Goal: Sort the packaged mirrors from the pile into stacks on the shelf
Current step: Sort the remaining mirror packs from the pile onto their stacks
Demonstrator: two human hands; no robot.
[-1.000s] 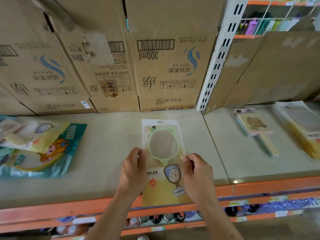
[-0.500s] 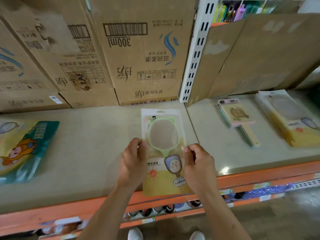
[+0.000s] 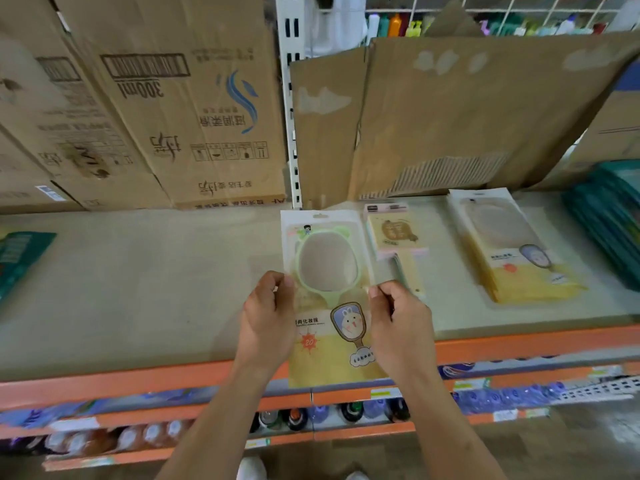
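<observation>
Over the front edge of the shelf (image 3: 138, 278), a packaged hand mirror (image 3: 327, 268) with a green, ear-topped frame is held flat between both hands. Its top reaches over the shelf board and its yellow lower end hangs out past the orange front rail (image 3: 519, 341). The left hand (image 3: 268, 317) pinches the packet's left edge and the right hand (image 3: 401, 320) pinches the right edge, both about level with the mirror's handle.

The packet looks light, and its clear film is probably slick, so edge pinches like these suit it. The card backing seems fairly stiff, but the mirror inside is likely breakable and should be laid down rather than dropped. Supporting it under the frame would be safer than holding the thin lower end.

Just beside it on the right lies a small stack of pink-and-cream paddle mirrors (image 3: 394, 237). Further right is a stack of yellow packets (image 3: 512, 258) that appear to match the held one, which makes it the probable destination. Teal packets (image 3: 609, 220) lie at the far right and another teal packet (image 3: 20, 254) at the far left. Cardboard boxes (image 3: 194, 116) stand behind.
</observation>
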